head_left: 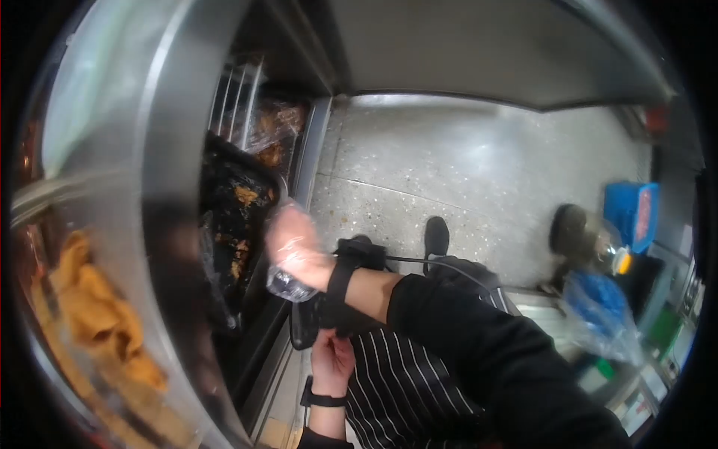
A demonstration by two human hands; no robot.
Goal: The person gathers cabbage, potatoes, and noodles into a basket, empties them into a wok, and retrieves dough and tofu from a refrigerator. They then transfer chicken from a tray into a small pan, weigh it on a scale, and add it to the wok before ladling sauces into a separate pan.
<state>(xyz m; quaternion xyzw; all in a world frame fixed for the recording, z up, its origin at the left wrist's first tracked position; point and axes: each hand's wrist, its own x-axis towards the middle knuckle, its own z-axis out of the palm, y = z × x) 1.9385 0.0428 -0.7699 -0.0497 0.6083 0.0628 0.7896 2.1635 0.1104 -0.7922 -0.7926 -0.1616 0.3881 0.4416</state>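
a plastic-covered right hand [294, 243], grip too blurred to tell, hovers at a food-flecked black tray's [219, 191] edge, left of centre; the left hand [331, 363] curls below, hold unclear. orange cloth [101, 307] lies lower left, speckled floor [479, 168] upper right.

Right hand [295, 243] in clear plastic, blurred, at near rim of dark tray [213, 191]; brown scraps [244, 196] on tray. Wire rack [238, 112] beyond. Left hand [331, 363] lower, fingers curled; grip unclear. Striped apron [404, 382]. Orange cloth [101, 299] far left; blue box [628, 213] right, on its own side of floor [479, 165].
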